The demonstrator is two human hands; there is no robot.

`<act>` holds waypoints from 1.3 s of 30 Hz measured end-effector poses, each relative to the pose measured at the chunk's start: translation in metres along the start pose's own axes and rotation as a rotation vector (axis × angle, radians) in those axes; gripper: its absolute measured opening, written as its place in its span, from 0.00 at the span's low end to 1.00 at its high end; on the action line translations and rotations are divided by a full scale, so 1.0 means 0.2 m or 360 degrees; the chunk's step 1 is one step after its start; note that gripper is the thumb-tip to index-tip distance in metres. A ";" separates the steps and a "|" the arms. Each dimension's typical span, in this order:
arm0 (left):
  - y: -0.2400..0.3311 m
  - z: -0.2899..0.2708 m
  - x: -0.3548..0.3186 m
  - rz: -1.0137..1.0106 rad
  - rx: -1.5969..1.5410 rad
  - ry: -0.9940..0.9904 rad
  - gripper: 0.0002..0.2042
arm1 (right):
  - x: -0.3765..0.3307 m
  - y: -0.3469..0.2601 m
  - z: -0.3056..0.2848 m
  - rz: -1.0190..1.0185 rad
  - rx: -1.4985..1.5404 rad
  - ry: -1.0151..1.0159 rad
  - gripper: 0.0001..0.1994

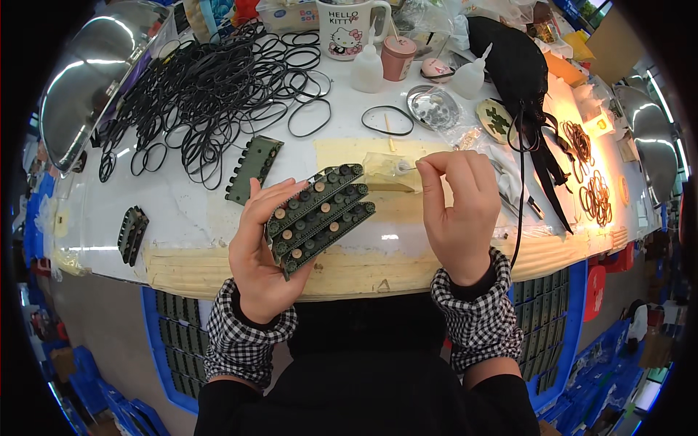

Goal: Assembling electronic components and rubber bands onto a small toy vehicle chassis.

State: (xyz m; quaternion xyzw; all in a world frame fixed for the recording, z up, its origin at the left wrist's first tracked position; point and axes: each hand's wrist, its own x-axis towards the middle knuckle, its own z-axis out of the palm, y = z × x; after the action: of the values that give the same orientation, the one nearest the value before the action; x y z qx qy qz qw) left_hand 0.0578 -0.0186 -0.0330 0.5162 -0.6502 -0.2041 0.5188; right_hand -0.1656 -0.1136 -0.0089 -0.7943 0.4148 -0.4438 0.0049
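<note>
So my left hand (263, 251) was cupped around a fanned stack of three dark green toy tank track pieces (320, 218) — fingers curled up behind them, thumb on the near side, the little tan wheel hubs facing up at me. The stack sat just above the front edge of the desk (189, 211), tilted so the far ends pointed up and to the right. My right hand (458, 214) was beside it, thumb and forefinger pinched together on something tiny near a small clear bag (382, 168); I couldn't tell what exactly, it was too small. The other fingers were loosely curled.

Further out, one more green track piece (254, 168) lay flat on the desk just past my left hand, and another dark one (133, 234) sat well off to the left near the edge. Behind those was a big tangled heap of black rubber bands (211, 87), with a single loose band (387, 120) lying nearer the middle. At the back stood a white cartoon mug (349, 29), a pink cup (398, 57) and two small squeeze bottles (368, 69) — and off to the right a black strap (538, 138) trailed over the desk next to some brown rings (598, 196).
</note>
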 end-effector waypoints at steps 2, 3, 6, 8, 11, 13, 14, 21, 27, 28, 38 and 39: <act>0.00 0.00 0.00 0.0012 0.0000 -0.0009 0.27 | 0.00 0.00 -0.01 -0.0073 -0.0071 -0.0002 0.04; 0.00 0.00 0.01 0.0017 -0.0015 -0.0028 0.27 | 0.00 -0.02 -0.02 -0.0031 0.0038 0.0057 0.03; 0.00 0.00 0.01 0.0017 -0.0065 -0.0081 0.27 | 0.00 -0.08 -0.03 0.0184 0.0546 0.0160 0.02; -0.01 0.00 0.00 0.0022 -0.0122 -0.0108 0.27 | -0.01 -0.10 0.01 0.0431 0.1101 0.0145 0.02; -0.01 0.00 0.00 0.0012 -0.0143 -0.0133 0.27 | 0.00 -0.14 0.02 0.0628 0.1422 0.0010 0.05; -0.01 0.00 0.01 0.0012 -0.0108 -0.0139 0.27 | 0.01 -0.15 0.02 0.0706 0.1515 -0.0023 0.06; 0.00 0.00 0.01 0.0011 -0.0091 -0.0141 0.27 | 0.01 -0.16 0.02 0.0724 0.1519 -0.0034 0.06; 0.00 0.00 0.01 0.0024 -0.0061 -0.0136 0.26 | 0.01 -0.15 0.03 0.0685 0.1477 -0.0067 0.06; -0.01 0.00 0.00 0.0031 -0.0069 -0.0143 0.27 | 0.00 -0.15 0.03 0.0759 0.1516 0.0014 0.05; -0.01 0.00 0.00 0.0035 -0.0075 -0.0137 0.27 | 0.01 -0.14 0.02 0.0688 0.1328 0.0055 0.05; -0.02 0.01 0.00 0.0005 -0.0151 -0.0107 0.27 | 0.02 -0.03 -0.03 -0.0034 0.0104 0.0063 0.03; -0.02 0.01 0.00 0.0003 -0.0160 -0.0110 0.28 | 0.01 -0.04 -0.03 0.0032 0.0335 0.0158 0.03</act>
State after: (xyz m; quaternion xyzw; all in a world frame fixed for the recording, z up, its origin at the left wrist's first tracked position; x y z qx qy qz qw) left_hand 0.0576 -0.0201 -0.0362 0.4815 -0.6570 -0.2538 0.5217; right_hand -0.1632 -0.1073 -0.0009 -0.7624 0.3736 -0.5234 0.0721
